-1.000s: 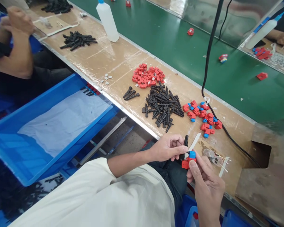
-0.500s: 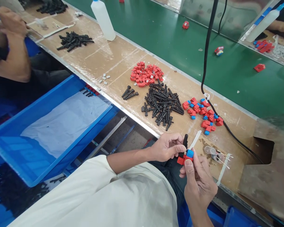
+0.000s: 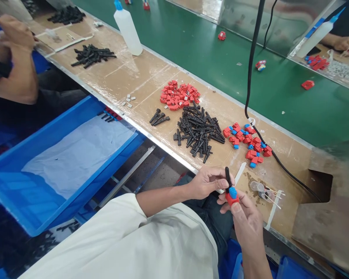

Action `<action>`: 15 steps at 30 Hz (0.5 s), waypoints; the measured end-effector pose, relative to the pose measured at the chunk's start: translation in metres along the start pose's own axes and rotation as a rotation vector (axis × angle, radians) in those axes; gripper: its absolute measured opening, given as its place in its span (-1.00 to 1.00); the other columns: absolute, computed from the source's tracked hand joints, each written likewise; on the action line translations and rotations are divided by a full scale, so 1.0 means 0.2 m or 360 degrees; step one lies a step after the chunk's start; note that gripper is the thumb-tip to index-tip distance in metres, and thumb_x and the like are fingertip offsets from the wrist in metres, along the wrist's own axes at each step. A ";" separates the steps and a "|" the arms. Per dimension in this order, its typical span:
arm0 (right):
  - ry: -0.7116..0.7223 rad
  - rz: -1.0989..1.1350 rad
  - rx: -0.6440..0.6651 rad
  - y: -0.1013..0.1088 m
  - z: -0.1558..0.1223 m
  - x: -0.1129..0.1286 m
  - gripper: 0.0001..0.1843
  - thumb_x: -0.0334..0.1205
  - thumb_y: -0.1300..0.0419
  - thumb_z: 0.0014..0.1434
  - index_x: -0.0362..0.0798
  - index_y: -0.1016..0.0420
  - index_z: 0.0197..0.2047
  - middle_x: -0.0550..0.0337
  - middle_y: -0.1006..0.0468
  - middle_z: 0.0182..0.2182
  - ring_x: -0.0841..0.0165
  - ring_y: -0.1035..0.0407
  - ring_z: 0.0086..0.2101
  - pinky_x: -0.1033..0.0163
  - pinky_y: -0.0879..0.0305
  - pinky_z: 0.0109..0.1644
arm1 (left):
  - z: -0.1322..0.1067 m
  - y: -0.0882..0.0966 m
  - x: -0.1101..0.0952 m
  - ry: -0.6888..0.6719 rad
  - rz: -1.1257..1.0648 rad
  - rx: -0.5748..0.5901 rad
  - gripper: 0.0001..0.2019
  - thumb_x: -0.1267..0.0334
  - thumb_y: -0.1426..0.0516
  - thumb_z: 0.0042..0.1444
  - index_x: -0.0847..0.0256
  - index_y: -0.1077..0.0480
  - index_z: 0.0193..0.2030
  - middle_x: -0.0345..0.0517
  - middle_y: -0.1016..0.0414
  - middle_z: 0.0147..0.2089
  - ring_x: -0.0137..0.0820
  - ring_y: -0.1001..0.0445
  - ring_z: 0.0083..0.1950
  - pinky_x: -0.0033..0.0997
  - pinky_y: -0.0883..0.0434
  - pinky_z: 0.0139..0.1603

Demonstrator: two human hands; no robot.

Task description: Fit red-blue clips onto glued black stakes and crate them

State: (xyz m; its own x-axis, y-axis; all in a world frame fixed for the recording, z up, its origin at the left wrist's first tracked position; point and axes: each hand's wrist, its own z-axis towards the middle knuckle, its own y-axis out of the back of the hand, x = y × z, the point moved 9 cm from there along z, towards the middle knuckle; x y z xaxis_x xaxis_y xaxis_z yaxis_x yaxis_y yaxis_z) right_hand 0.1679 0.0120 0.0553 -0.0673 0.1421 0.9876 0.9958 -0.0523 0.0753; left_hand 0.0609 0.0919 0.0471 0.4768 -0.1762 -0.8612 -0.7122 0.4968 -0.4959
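Just off the table's front edge, my left hand pinches a black plastic peg-like piece that points upward. My right hand grips a red-and-blue plastic piece between thumb and fingers. The two pieces meet; how far they are joined is hidden by my fingers. Behind my hands lies a heap of similar black pieces, with several red-and-blue pieces to its right. A pile of red pieces sits farther back.
A black cable hangs down onto the table. Small clear cups with cotton swabs stand at the right. A white bottle stands near the green belt. On the left are a blue bin and a co-worker's arm.
My right hand has turned the red-and-blue piece, so its red end now faces more toward me. Both hands stay close together, still holding the two pieces. The camera view has shifted slightly.
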 end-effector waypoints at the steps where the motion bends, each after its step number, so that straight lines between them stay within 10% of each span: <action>1: 0.0057 -0.0046 -0.0026 0.00 -0.01 0.01 -0.68 0.01 -0.16 0.33 -0.02 -0.52 -0.01 0.07 -0.58 -0.27 0.32 -0.48 -0.36 0.23 -0.49 -0.33 | 0.00 0.00 0.00 -0.0014 0.0027 0.0007 -0.54 -0.15 -0.24 0.13 0.32 -0.55 -0.27 0.01 -0.52 -0.25 -0.39 -0.49 -0.26 -0.42 -0.46 -0.22; 9: 0.1299 -0.1485 -0.0545 -0.09 -0.13 0.41 -0.56 -0.19 -0.36 0.14 -0.09 -0.41 0.06 0.03 -0.58 -0.24 0.21 -0.52 -0.27 0.18 -0.49 -0.24 | -0.07 -0.11 -0.06 -0.0118 -0.0136 0.0343 -0.46 -0.21 -0.21 0.13 0.27 -0.57 -0.06 0.25 -0.55 0.03 -0.04 -0.48 0.15 -0.09 -0.37 0.18; 15: 0.1524 -0.1901 -0.0652 -0.19 -0.18 0.52 -0.67 -0.08 -0.30 0.19 -0.15 -0.44 -0.10 0.11 -0.54 -0.45 0.35 -0.45 -0.49 0.29 -0.28 -0.46 | -0.13 -0.12 -0.02 0.0112 -0.0384 0.0205 -0.41 -0.28 -0.24 0.04 0.32 -0.56 -0.18 0.29 -0.56 -0.02 -0.02 -0.52 0.09 -0.12 -0.43 0.08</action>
State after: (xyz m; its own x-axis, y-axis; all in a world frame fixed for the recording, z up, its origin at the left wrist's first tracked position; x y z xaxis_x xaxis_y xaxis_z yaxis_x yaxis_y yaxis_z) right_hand 0.1204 -0.0070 0.1602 -0.9372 -0.3464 0.0404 0.2696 -0.6462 0.7139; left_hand 0.0639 0.0586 0.0592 0.5845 -0.3589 -0.7277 -0.5088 0.5365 -0.6733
